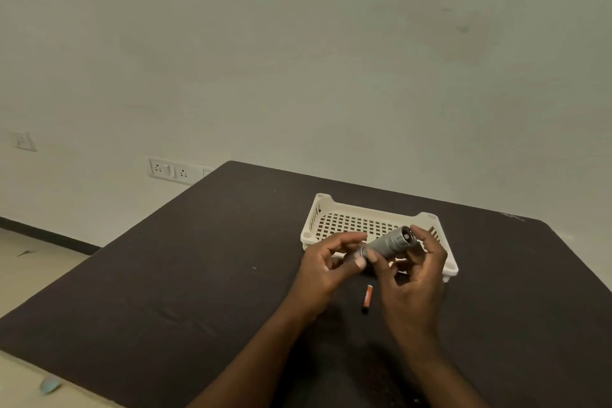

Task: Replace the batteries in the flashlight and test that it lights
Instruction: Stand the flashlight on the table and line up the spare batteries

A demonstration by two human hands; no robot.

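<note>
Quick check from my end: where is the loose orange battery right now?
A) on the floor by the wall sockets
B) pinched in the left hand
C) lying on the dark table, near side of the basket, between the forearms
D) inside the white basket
C: the orange battery lies on the dark table, nearer the person than the white basket, with no hand touching it.

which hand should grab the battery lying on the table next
Left, probably. The right hand grips the flashlight body, while the left hand only pinches its near end with loose fingers, and the battery lies between the wrists, near both.
</note>
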